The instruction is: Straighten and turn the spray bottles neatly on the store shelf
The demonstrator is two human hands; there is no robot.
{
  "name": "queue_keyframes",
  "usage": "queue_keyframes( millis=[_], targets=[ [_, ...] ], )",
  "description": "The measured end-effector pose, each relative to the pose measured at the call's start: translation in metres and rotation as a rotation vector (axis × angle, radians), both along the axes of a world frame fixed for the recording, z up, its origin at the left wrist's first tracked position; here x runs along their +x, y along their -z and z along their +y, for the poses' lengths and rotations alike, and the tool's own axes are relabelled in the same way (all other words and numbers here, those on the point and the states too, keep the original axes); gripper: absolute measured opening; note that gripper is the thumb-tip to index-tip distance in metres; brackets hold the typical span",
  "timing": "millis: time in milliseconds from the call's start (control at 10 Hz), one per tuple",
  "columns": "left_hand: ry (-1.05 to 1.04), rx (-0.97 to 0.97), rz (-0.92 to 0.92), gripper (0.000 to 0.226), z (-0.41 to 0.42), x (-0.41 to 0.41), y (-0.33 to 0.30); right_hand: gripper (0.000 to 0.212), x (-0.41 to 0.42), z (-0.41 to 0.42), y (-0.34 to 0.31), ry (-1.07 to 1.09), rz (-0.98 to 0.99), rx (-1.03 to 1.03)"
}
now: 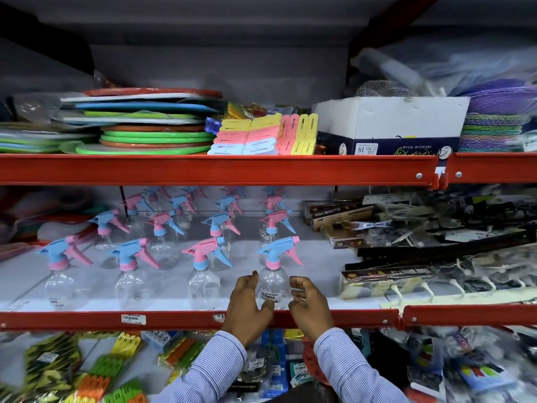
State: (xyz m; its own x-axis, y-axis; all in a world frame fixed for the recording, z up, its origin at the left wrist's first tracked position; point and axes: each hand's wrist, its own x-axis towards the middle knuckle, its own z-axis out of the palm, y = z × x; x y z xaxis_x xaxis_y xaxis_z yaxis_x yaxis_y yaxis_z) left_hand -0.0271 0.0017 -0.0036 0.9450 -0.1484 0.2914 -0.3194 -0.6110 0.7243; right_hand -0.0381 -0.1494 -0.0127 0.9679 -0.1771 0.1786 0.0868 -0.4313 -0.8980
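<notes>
Clear spray bottles with pink-and-blue trigger heads stand in four rows on the middle shelf [174,318]. The front right bottle [274,282] has a blue trigger head, a pink collar and a white price sticker. Its nozzle points left. My left hand [247,301] cups its left side, with the thumb across its lower front. Against its right side rests my right hand [309,303], fingers curled. The other front-row bottles [203,283] [130,283] [59,286] stand upright to the left, nozzles also pointing left. The rear bottles [220,225] are partly hidden by the shelf above.
Boxed goods and packed hooks [406,274] crowd the shelf just right of the bottles. The upper shelf holds stacked boards [145,126], pastel clips [261,138] and a white box [389,123]. Below the red shelf rail lie bagged clips [96,370].
</notes>
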Motion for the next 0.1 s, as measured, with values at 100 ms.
queue_keyframes(
  millis=[100],
  targets=[
    [-0.042, 0.042, -0.107, 0.07, 0.0047, -0.0108, -0.0026, 0.046, -0.0117, -0.0011, 0.0037, 0.15, -0.121, -0.09]
  ],
)
